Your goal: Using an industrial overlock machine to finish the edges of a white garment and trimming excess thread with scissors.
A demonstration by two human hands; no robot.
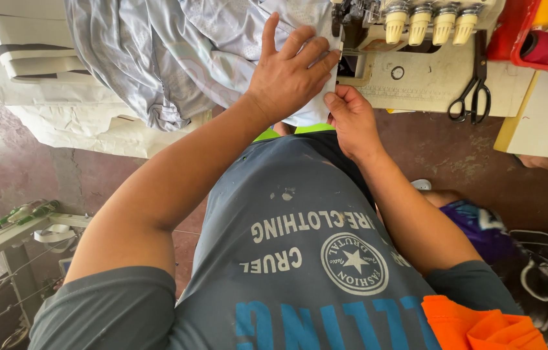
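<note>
Pale grey fabric point(177, 58) lay bunched on the table, its edge fed toward the sewing machine point(416, 58). It looked thin, limp and light, best controlled at the edge. Left hand point(290, 74) pressed flat on it, fingers spread; right hand point(352, 120) pinched the hem just below.

Pale grey fabric point(177, 58); black scissors point(473, 97); cream sewing machine point(429, 78).

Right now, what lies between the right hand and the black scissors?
In the head view, only the bare cream sewing machine bed lies between the right hand and the scissors.
</note>
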